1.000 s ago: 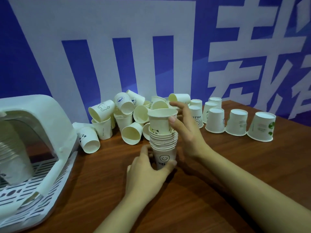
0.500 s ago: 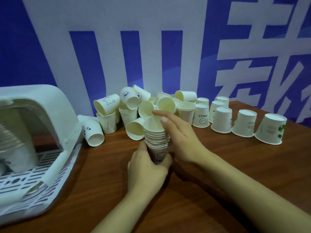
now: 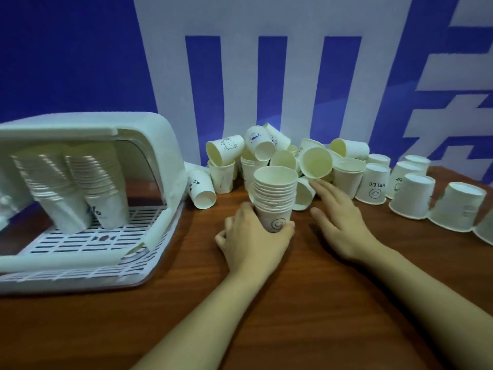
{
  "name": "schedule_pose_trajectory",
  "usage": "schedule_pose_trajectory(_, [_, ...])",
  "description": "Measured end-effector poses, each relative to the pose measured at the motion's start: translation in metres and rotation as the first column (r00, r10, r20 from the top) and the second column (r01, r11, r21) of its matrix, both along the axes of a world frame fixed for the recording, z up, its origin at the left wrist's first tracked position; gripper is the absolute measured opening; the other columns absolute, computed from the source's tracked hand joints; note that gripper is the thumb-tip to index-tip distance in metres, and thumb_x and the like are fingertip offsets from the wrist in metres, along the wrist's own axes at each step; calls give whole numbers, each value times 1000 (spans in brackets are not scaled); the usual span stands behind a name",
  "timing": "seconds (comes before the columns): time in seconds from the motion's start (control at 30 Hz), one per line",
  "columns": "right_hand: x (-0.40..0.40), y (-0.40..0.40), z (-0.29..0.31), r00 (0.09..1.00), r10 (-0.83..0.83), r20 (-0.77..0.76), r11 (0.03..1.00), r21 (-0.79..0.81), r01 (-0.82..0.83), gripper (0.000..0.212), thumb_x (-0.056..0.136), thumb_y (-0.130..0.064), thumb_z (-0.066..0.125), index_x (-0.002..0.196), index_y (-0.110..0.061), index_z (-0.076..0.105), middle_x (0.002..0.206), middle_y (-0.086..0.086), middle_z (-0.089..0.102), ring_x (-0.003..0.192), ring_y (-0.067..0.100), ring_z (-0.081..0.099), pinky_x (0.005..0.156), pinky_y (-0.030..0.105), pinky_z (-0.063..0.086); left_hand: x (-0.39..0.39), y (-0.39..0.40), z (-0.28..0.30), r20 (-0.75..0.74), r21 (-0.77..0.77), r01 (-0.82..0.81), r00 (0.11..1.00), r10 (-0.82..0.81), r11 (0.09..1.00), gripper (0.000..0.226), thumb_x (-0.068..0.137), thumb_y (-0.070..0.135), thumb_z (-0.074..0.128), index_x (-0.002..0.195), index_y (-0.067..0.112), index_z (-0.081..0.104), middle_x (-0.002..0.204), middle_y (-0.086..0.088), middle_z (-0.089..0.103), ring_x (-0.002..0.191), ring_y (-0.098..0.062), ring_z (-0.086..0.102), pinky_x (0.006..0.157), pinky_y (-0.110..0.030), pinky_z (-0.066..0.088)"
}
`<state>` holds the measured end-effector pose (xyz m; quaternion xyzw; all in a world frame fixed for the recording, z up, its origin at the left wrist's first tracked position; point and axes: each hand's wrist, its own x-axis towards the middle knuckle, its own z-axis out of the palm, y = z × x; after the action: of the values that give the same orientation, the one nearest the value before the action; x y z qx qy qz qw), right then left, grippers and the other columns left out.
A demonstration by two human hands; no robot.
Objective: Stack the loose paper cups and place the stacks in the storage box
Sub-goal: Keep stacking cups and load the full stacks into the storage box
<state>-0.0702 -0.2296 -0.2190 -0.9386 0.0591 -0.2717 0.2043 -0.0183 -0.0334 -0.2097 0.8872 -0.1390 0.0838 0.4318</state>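
Observation:
A stack of white paper cups (image 3: 276, 193) stands upright on the wooden table, its lowest cup printed with a smiley face. My left hand (image 3: 253, 240) grips the base of this stack. My right hand (image 3: 337, 222) hovers just right of the stack, fingers relaxed and holding nothing, its fingertips near a cup lying on its side (image 3: 304, 193). Behind them is a heap of loose paper cups (image 3: 269, 148), some upright, some tipped. The white storage box (image 3: 88, 206) sits at the left with its lid up; two leaning cup stacks (image 3: 80, 182) stand inside.
A row of upside-down cups (image 3: 412, 197) runs along the table's right side towards the edge. A blue and white banner wall (image 3: 266, 62) stands right behind the heap. The wooden table (image 3: 306, 303) stretches towards me under my forearms.
My right hand pushed the top cup down into the stack, then let go and moved off to the right. My view turned left, so more of the storage box shows.

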Motion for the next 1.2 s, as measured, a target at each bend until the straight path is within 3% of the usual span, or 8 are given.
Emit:
schedule_pose_trajectory(0.13, [6,-2,-8,990,23,-137,989,-143,-43,72,103,-29,52,163,-39,14,172,-16,5,158,15,7,123,46,18,-1,-2,1,5,-23,-25,1000,25,999,54,75,67,74,105,31,47,110,14,61,123,-18,53,107,-45,33])
schedule_pose_trajectory(0.27, [9,-2,-5,973,-57,-224,989,-143,25,55,103,-40,54,155,-38,38,173,-6,-8,156,19,-1,122,50,16,0,-4,-1,1,-50,-24,1000,24,998,53,74,67,73,105,31,49,107,15,63,120,-17,55,108,-44,32])
schedule_pose_trajectory(0.4, [7,2,-4,977,-102,-187,989,-125,79,69,100,-51,49,162,-29,27,168,-4,18,149,21,17,113,43,23,2,-4,-3,8,-68,-24,1000,25,997,53,73,66,74,105,33,49,107,16,63,118,-16,56,107,-43,31])
schedule_pose_trajectory(0.53, [4,1,4,985,-169,44,983,-67,172,82,82,-57,61,153,-20,45,140,2,52,130,25,41,105,39,32,2,-4,-4,-4,-64,-19,1000,18,998,55,74,67,74,109,34,49,112,15,63,121,-16,56,110,-44,29])
schedule_pose_trajectory(0.63, [2,-3,8,975,-174,142,981,-64,184,91,71,-45,87,149,-17,49,127,4,57,119,27,46,105,41,40,2,-4,-4,-2,-71,-18,1000,18,997,53,73,66,74,108,35,48,111,16,64,120,-16,58,110,-44,29])
schedule_pose_trajectory(0.77, [4,-5,7,957,-167,237,985,12,169,83,65,-48,93,134,-16,60,113,-6,58,109,23,52,97,46,48,3,-5,-4,2,-74,-12,1000,12,997,52,74,64,74,108,35,48,111,16,64,119,-15,59,108,-42,28])
schedule_pose_trajectory(0.93, [7,6,-3,991,-100,90,967,245,75,101,74,-59,83,157,-24,35,140,-8,57,122,16,52,108,44,44,3,-5,-5,-13,-86,21,1000,-22,996,54,74,65,73,111,36,47,114,18,63,119,-13,60,111,-41,28])
schedule_pose_trajectory(1.2, [10,19,-4,979,-76,191,974,223,32,54,89,-40,77,137,-31,54,133,-12,55,123,17,46,108,50,41,4,-5,-6,4,-80,81,997,-81,993,51,77,63,73,113,36,48,112,19,62,119,-11,59,109,-39,27])
